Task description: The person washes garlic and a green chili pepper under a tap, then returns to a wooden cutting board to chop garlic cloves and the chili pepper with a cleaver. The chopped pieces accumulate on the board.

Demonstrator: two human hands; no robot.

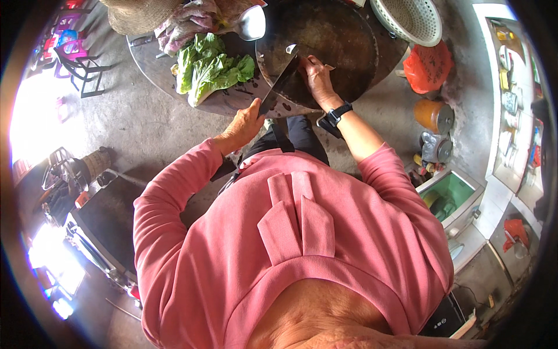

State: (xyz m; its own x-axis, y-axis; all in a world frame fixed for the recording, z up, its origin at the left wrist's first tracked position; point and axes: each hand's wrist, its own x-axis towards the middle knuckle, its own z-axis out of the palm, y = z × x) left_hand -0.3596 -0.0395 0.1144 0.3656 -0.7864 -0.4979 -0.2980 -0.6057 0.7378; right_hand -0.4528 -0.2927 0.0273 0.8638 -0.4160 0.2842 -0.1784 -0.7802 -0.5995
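My left hand [248, 124] grips the handle of a kitchen knife [281, 78], whose dark blade reaches diagonally over a round, dark wooden chopping board [348, 39]. Close to the blade's far end, my right hand [319, 80] is curled low over the board, a dark watch on its wrist; its fingertips and anything under them are hidden. A small pale piece, perhaps garlic [290, 49], lies by the knife tip. Another thin pale bit [329, 67] shows beside my right fingers. Green leafy vegetables [213, 70] rest on the table [150, 72] left of the board.
A white plastic basket [409, 22] stands at the table's right, above a red plastic bag [428, 67]. A metal spatula [252, 22], a crumpled cloth [187, 24] and a straw hat [137, 15] lie beyond the vegetables. An orange jar [431, 116] stands on the floor at right.
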